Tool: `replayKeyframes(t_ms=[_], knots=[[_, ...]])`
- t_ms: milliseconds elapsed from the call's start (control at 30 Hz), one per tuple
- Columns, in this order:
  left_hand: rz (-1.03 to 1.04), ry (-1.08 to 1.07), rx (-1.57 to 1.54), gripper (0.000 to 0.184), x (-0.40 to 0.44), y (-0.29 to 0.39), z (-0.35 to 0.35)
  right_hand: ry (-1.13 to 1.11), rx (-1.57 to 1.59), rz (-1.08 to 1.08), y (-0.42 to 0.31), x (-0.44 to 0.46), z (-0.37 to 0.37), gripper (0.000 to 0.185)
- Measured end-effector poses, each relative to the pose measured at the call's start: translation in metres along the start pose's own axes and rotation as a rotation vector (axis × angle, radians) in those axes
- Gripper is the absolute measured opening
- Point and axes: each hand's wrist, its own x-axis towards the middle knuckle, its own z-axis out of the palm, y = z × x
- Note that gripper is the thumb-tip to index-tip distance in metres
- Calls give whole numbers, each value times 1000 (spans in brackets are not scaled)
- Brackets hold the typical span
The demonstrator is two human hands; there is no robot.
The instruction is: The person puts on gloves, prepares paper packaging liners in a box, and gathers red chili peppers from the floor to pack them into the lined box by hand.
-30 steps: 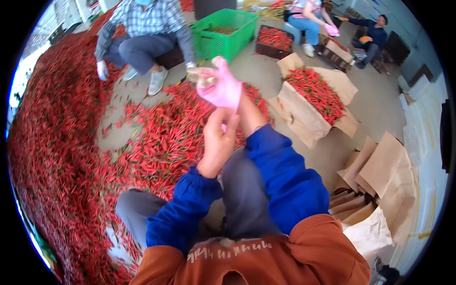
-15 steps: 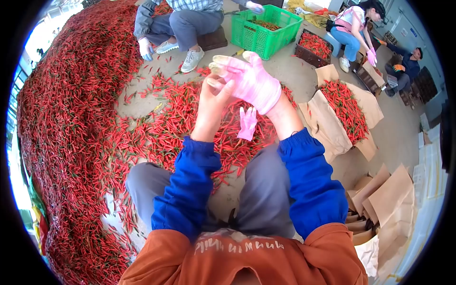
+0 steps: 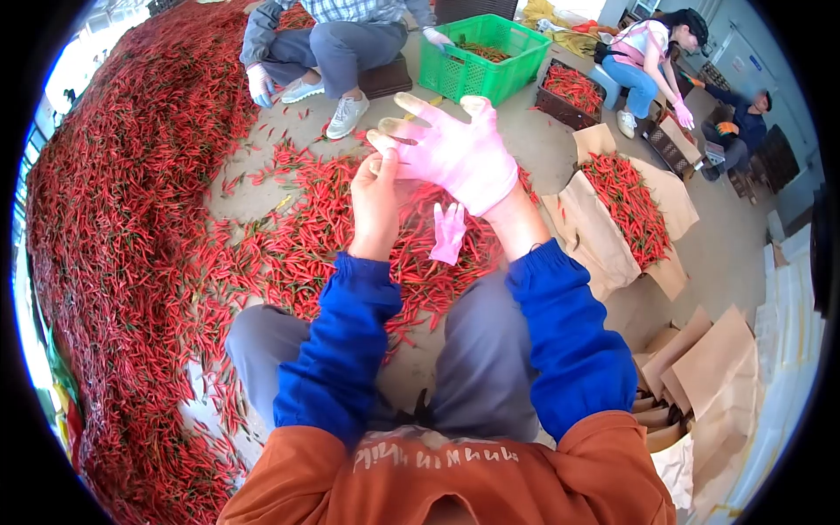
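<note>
My bare left hand point(image 3: 374, 203) is closed, thumb and fingers pinching a fingertip of the pink glove point(image 3: 468, 166) worn on my right hand. Inside that glove, with its pale yellowish fingertips, my right hand point(image 3: 451, 153) has its fingers spread and holds nothing. A second pink glove point(image 3: 448, 234) lies below it on the loose red chili peppers point(image 3: 324, 223). The peppers, many with green stems, are spread over the floor in front of my knees.
A tall heap of chilies point(image 3: 122, 236) rises at left. Ahead are a green crate point(image 3: 477, 74), a dark crate of chilies point(image 3: 570, 87) and a seated person point(image 3: 359, 44). At right are a paper-lined box of chilies point(image 3: 626, 206) and folded brown paper point(image 3: 700, 359). Two more people sit beyond.
My right hand's fingers have spread wider. My left hand has moved slightly down and left, now at one glove fingertip. The seated person's gloved hand has reached the green crate's rim.
</note>
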Motion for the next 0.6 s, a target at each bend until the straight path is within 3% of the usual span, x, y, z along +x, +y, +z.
replayKeyframes(t_ms=[100,200,267,300,433,533,600], knots=[[134,94,84,28,-6,6,12,-35,-17,-112,-2,2,-12,65],[666,221,681,29,-20,-3,17,93,-141,-272,-7,2,-30,65],[613,-40,596,31,-53,0,40,204,-234,-353,-8,10,-46,64],[732,-114,721,31,-60,-3,49,294,-293,-360,-11,18,-61,66],[804,-104,823,27,-64,-23,55,399,-683,-429,-11,16,-66,73],[699,-189,753,16,-59,-13,50,529,-581,-334,-17,22,-74,58],[575,-274,645,16,-49,-19,44,441,-459,-355,-13,19,-88,56]])
